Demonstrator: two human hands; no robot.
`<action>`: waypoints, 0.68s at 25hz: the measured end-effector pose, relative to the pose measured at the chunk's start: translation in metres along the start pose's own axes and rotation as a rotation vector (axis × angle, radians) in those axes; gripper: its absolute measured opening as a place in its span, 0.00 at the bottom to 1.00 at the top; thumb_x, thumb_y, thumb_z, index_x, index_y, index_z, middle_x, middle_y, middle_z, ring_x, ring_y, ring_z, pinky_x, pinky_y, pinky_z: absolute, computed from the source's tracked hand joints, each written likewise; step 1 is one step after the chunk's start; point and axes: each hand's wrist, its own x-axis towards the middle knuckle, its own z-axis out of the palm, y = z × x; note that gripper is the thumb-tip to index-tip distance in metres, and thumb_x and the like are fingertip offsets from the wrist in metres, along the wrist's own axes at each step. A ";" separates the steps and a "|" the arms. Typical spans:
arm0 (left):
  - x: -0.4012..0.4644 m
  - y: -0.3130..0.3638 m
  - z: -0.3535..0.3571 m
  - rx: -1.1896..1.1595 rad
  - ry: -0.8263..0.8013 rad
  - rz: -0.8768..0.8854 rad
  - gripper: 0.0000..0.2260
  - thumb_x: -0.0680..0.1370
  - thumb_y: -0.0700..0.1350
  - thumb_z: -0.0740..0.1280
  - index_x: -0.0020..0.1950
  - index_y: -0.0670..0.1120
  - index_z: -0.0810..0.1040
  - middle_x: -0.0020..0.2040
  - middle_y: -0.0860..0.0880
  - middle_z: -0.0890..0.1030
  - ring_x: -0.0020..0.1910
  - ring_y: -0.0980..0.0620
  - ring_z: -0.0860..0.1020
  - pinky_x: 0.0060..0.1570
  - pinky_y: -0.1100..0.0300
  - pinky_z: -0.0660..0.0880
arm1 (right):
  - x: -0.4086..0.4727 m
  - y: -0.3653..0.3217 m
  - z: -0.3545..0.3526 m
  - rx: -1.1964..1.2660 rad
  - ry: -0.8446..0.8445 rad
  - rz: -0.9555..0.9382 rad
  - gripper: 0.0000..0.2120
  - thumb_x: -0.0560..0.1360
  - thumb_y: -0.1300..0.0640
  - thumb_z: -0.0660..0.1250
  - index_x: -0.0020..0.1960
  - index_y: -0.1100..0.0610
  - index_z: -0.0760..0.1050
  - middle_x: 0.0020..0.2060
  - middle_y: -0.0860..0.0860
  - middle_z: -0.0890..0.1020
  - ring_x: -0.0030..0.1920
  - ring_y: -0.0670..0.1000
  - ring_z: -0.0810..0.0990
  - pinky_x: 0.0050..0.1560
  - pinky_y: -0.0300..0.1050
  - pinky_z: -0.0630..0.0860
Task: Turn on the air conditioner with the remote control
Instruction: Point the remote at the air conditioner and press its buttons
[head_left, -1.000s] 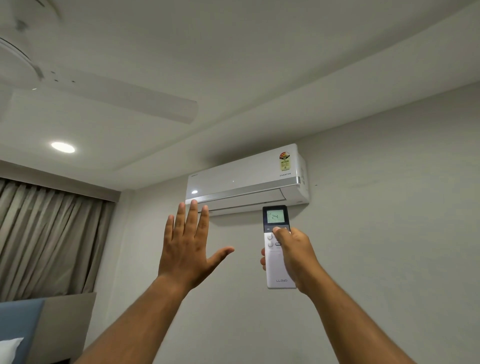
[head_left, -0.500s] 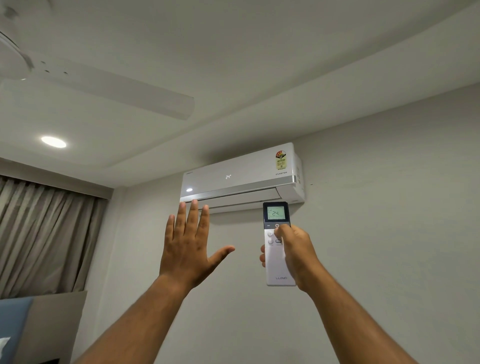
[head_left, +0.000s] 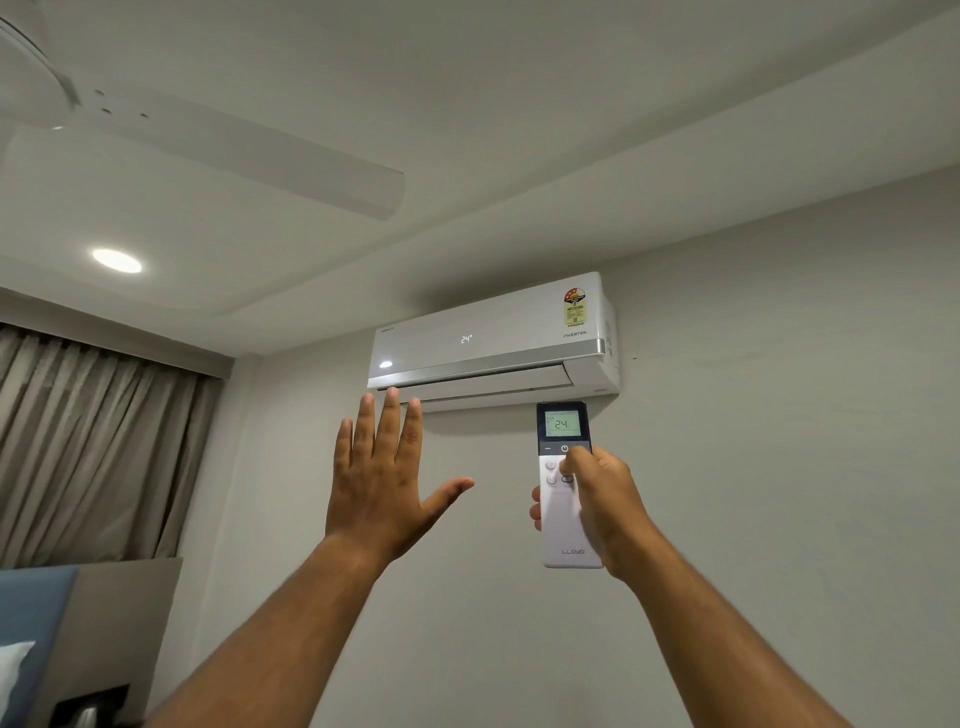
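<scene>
A white wall-mounted air conditioner (head_left: 493, 338) hangs high on the wall, its front panel lit with "24°" and its bottom flap slightly ajar. Just below its right end I hold a white remote control (head_left: 563, 499) upright in my right hand (head_left: 602, 504). The remote's dark top screen reads 24, and my thumb rests on the buttons just under the power symbol. My left hand (head_left: 384, 478) is raised palm-forward under the unit's left end, fingers spread, holding nothing.
A white ceiling fan (head_left: 218, 150) spans the upper left, with a round ceiling light (head_left: 117, 261) below it. Grey curtains (head_left: 88, 447) cover the left wall. A blue and grey headboard (head_left: 78, 634) stands at the lower left.
The "24°" reading has lit up on the air conditioner's front panel and its flap has begun to open. Both hands stay raised in nearly the same place.
</scene>
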 end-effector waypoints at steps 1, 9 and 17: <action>-0.001 0.000 0.000 -0.002 -0.001 -0.007 0.46 0.70 0.76 0.40 0.77 0.46 0.42 0.79 0.43 0.45 0.77 0.41 0.41 0.75 0.42 0.44 | 0.001 0.001 0.001 0.002 0.000 0.002 0.06 0.75 0.60 0.60 0.48 0.61 0.73 0.32 0.61 0.82 0.26 0.57 0.81 0.28 0.47 0.80; -0.005 0.002 0.005 -0.008 0.008 -0.033 0.46 0.69 0.76 0.40 0.77 0.46 0.42 0.79 0.42 0.45 0.77 0.41 0.42 0.74 0.44 0.41 | 0.003 0.004 0.004 -0.009 0.000 -0.008 0.04 0.76 0.59 0.60 0.49 0.58 0.71 0.38 0.65 0.81 0.27 0.58 0.81 0.30 0.49 0.80; -0.005 0.002 0.007 -0.029 -0.003 -0.042 0.46 0.68 0.76 0.39 0.76 0.47 0.39 0.78 0.43 0.42 0.77 0.41 0.41 0.74 0.43 0.42 | 0.000 0.003 0.006 -0.020 -0.022 -0.024 0.06 0.78 0.58 0.60 0.54 0.57 0.72 0.40 0.65 0.82 0.27 0.56 0.83 0.28 0.47 0.80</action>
